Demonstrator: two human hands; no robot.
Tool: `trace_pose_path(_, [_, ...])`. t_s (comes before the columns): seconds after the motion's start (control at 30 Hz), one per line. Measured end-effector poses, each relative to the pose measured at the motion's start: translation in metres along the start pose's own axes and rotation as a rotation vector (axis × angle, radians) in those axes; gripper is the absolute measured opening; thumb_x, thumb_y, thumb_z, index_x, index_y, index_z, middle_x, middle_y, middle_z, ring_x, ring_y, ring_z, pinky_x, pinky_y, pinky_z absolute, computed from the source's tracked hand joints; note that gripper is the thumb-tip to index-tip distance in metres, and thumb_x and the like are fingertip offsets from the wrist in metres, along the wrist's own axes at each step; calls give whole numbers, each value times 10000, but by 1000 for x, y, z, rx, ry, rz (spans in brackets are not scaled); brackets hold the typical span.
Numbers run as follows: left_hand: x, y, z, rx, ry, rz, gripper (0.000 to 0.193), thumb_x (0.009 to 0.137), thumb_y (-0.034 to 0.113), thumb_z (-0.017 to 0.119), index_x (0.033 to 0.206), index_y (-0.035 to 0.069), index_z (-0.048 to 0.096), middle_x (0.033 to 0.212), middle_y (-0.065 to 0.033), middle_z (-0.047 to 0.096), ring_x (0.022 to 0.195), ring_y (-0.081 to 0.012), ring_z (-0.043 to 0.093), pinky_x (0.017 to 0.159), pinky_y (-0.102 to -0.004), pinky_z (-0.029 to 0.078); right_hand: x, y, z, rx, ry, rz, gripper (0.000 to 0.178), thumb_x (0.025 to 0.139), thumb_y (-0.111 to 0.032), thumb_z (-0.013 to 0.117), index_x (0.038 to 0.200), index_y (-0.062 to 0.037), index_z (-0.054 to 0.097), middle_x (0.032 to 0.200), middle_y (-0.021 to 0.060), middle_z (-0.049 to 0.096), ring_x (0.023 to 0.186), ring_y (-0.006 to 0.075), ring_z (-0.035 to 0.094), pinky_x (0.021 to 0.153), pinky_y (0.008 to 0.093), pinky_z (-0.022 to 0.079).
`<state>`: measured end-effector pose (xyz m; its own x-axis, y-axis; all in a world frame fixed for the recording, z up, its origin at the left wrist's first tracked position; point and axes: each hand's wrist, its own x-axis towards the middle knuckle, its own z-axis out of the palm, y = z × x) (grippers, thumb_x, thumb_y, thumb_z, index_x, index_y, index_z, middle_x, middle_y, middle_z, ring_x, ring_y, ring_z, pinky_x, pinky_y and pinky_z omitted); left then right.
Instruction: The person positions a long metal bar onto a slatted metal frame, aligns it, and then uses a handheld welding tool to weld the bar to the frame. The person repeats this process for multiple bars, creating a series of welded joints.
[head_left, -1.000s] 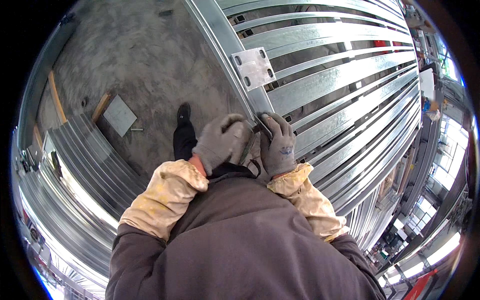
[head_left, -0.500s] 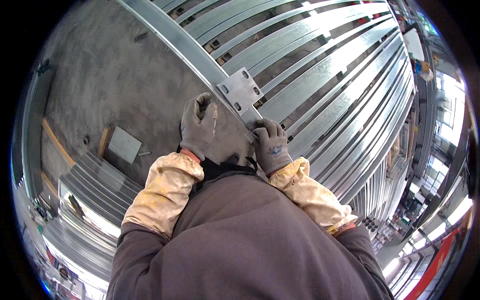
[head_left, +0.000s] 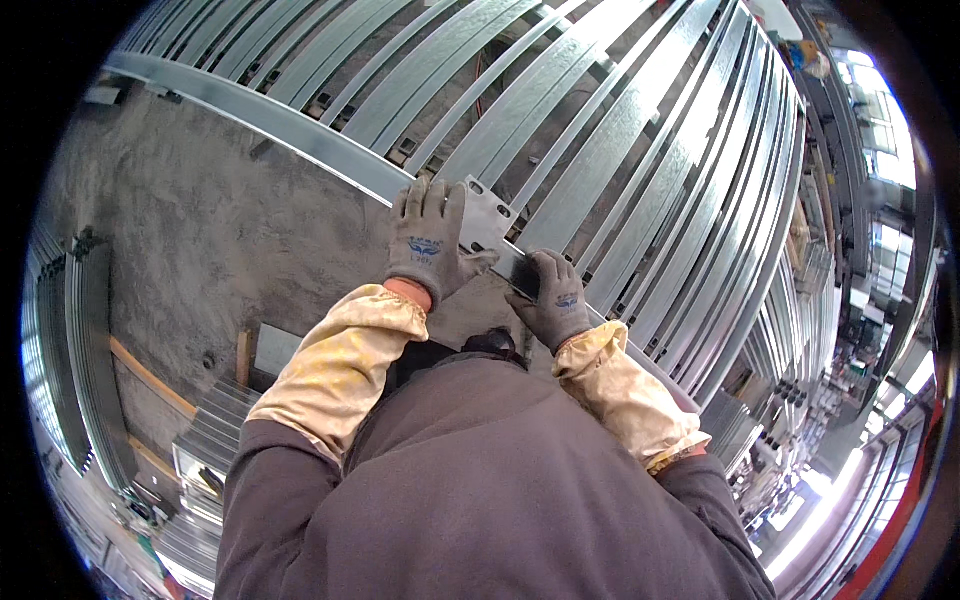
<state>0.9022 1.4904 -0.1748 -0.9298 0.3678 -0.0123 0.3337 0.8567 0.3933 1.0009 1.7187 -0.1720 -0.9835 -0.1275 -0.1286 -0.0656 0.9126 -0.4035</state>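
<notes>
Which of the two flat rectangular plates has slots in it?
The silvery rectangular metal plate beside the left grey-gloved hand; the grey plate on the floor shows none.

I am standing in a metal workshop or factory hall, by the look of it. Long shiny bars (head_left: 540,90) are lying in rows, running away from a metal rail (head_left: 310,135), and more metal lengths (head_left: 95,350) are taking up space on my left. Beneath, a bare gray floor (head_left: 230,220) is showing dark stains, with a strip of wood (head_left: 155,378) resting on it. Big windows (head_left: 890,250) are letting in light on my right. I am wearing work gloves (head_left: 425,235) and stained sleeve covers (head_left: 340,350).
</notes>
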Motion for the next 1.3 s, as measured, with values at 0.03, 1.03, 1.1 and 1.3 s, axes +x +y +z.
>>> trace_pose_path(0.03, [1,1,0,36,-43,9,1017,738,631,793,1501,71,422,1481,-158,466,1433,-374,366,1202,-527,257,-1,1,2,-34,-6,31,723,739,-296,851,1331,-102,483,1322,140,569,1233,373,557,1028,505,469])
trace_pose_path(1.03, [16,75,7,-609,-170,411,610,795,159,856,1351,90,615,1277,-108,642,1192,-303,613,1018,-422,504,-14,77,-97,689,-178,-81,390,953,-139,691,1333,-69,640,1096,157,721,1021,289,715,896,381,563])
trace_pose_path(1.1, [15,52,6,-302,-76,422,703,789,220,861,1414,111,559,1352,-115,595,1284,-329,545,1094,-465,443,-26,82,-99,614,-176,-77,387,961,-84,675,1343,-35,632,1124,152,725,1028,245,717,897,365,567])
trace_pose_path(1.3, [4,-43,63,532,-108,511,889,782,323,717,1590,249,355,1633,-61,345,1513,-321,306,1274,-481,207,-26,61,-80,376,-47,-269,244,933,-124,682,1161,-39,676,1010,163,694,907,361,696,796,403,555])
